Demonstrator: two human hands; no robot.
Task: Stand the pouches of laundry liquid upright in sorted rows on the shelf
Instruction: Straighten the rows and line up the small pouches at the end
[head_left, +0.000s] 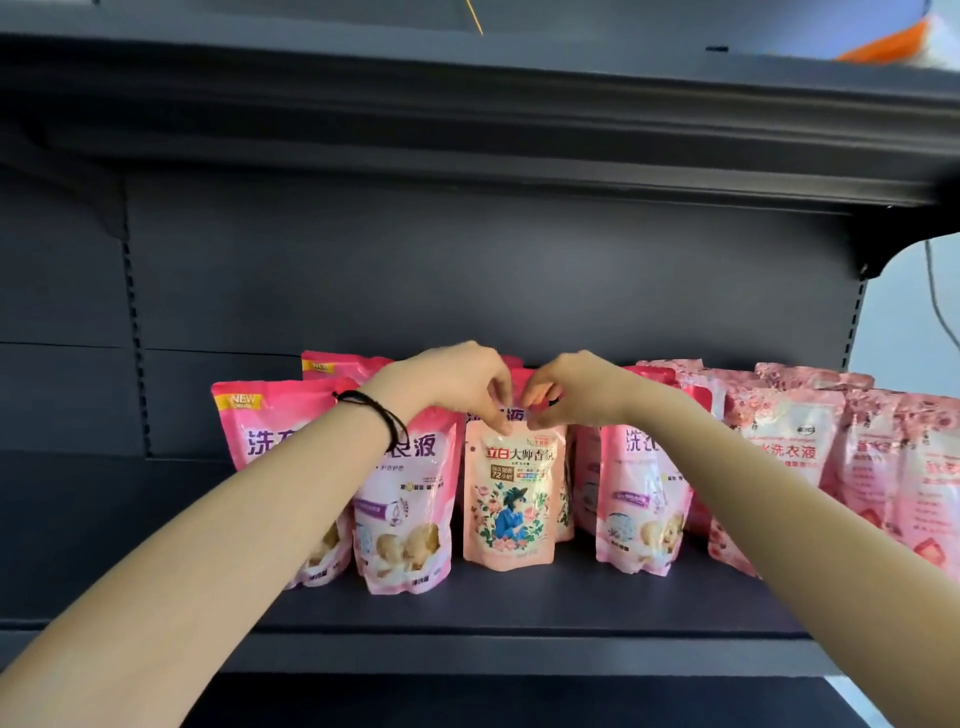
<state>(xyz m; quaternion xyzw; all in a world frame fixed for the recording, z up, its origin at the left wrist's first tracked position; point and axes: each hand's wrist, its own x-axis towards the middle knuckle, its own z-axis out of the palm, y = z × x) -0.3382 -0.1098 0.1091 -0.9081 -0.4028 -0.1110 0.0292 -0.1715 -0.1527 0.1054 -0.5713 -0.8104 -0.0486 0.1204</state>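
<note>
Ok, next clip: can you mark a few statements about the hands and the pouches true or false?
1. Both the left hand and the right hand pinch the floral pouch at its top edge. True.
2. The floral pouch lies flat on the shelf. False: it stands upright.
3. The black cord bracelet is on the right wrist. False: it is on the left wrist.
4. A pink pouch marked NEW stands left of the floral pouch. True.

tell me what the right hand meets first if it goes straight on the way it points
Probably the left hand: the right hand points leftward along the top edge of the floral pouch both pinch, fingertips nearly touching. Depth is unclear; it might pass to the pink pouch behind.
</note>
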